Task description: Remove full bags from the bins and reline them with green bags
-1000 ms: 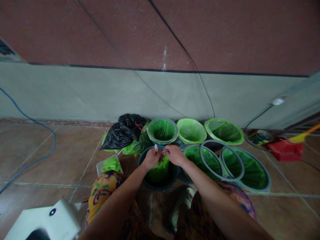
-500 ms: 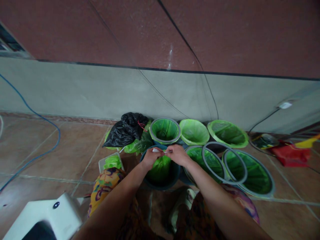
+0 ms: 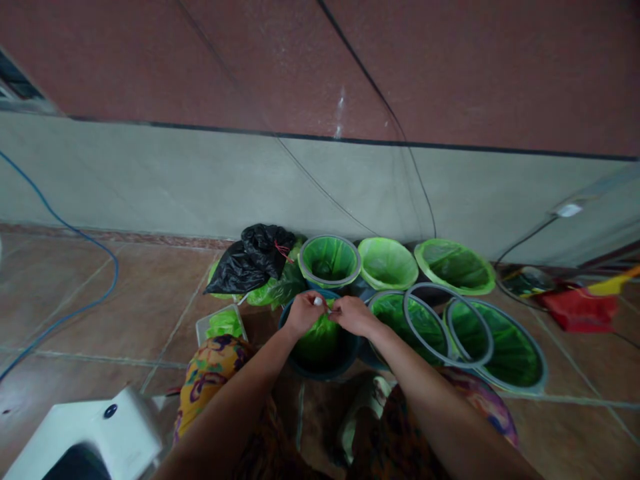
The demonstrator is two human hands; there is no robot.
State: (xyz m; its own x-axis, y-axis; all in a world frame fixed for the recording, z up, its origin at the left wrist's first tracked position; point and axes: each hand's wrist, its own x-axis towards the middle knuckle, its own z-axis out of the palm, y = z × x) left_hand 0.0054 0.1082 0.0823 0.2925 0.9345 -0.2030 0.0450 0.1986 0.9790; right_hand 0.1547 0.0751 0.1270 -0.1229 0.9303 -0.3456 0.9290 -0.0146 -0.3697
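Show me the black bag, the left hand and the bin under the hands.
Black bag [image 3: 251,263]: head view, middle of its side.
Left hand [image 3: 302,315]: head view, back of the hand.
Bin [image 3: 350,351]: head view, inner wall, right side.

Bright patterned cloth [image 3: 213,373], bare arms [image 3: 240,408]

The left hand [image 3: 302,313] and right hand [image 3: 353,316] are bare too. At the left knee the cloth is yellow-orange with curling purple shapes; at the right knee it shows purple and pink. Between them it looks darker, in shadow. One pale shoe [image 3: 379,389] shows dimly.
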